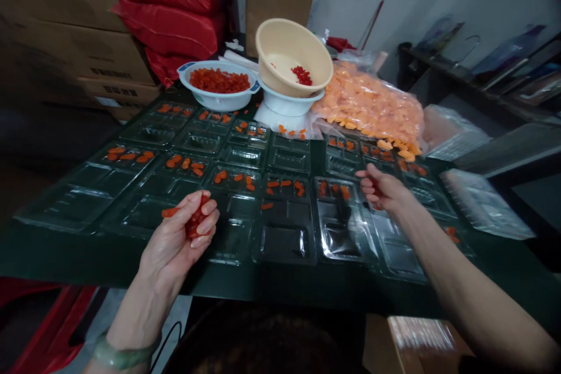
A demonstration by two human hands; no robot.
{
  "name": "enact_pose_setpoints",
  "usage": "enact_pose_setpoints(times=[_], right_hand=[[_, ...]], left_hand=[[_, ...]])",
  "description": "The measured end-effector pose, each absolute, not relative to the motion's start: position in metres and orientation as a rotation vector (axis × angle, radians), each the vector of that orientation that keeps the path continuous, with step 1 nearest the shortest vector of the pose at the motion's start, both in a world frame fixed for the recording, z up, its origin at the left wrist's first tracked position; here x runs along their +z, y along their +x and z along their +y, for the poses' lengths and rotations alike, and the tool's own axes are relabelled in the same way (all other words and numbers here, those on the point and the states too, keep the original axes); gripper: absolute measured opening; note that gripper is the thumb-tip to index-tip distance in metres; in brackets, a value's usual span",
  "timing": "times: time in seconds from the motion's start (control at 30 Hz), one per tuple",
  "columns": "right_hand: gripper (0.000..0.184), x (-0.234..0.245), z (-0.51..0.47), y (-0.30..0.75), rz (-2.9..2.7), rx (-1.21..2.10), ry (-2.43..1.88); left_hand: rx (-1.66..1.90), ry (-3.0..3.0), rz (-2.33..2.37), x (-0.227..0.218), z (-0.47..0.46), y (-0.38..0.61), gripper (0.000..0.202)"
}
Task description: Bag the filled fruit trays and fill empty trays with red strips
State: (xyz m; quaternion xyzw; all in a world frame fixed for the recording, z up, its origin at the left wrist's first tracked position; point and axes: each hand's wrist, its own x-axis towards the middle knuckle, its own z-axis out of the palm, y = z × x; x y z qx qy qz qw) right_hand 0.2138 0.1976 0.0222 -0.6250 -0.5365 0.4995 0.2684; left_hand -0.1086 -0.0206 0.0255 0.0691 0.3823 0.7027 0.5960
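My left hand [186, 231] is closed around a handful of red-orange candy pieces [195, 222], one piece sticking out at the fingertips, just above the near row of clear plastic compartment trays [284, 239]. My right hand [380, 188] is curled over a tray at the right, fingers closed on a few red pieces. Many tray compartments hold several orange pieces [284, 184]. A white bowl [219, 99] of red pieces sits at the back.
A tilted beige bowl [280, 47] with a few red bits rests in a white bowl. A clear bag of pale orange pieces [372, 102] lies back right. Cardboard boxes [65, 23] and red sacks [170, 17] stand behind; stacked clear trays [482, 204] at the right.
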Motion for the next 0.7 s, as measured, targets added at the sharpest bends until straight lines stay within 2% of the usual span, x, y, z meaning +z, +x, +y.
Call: enact_pose_setpoints(times=[0.2, 0.27, 0.33, 0.4, 0.6, 0.7], right_hand=[[0.015, 0.037, 0.174, 0.189, -1.109, 1.823, -1.441], [0.011, 0.033, 0.156, 0.171, -1.154, 1.949, -1.408], [0.016, 0.026, 0.138, 0.151, -1.307, 2.006, -1.38], [0.019, 0.018, 0.122, 0.129, -1.622, 1.836, -1.353], [0.017, -0.002, 0.099, 0.073, -2.744, 0.616, -1.091], [0.02, -0.005, 0.099, 0.062, -2.945, 0.371, -1.15]], left_hand=[[1.74, 0.097, 0.798, 0.029, -0.033, -0.126, 0.011], [1.762, 0.077, 0.815, 0.029, -0.036, -0.128, 0.011], [1.761, 0.055, 0.826, 0.028, -0.038, -0.128, 0.01], [1.751, 0.042, 0.822, 0.026, -0.04, -0.128, 0.009], [1.695, 0.007, 0.778, 0.016, -0.041, -0.12, 0.01], [1.674, 0.064, 0.825, 0.014, -0.043, -0.116, 0.012]])
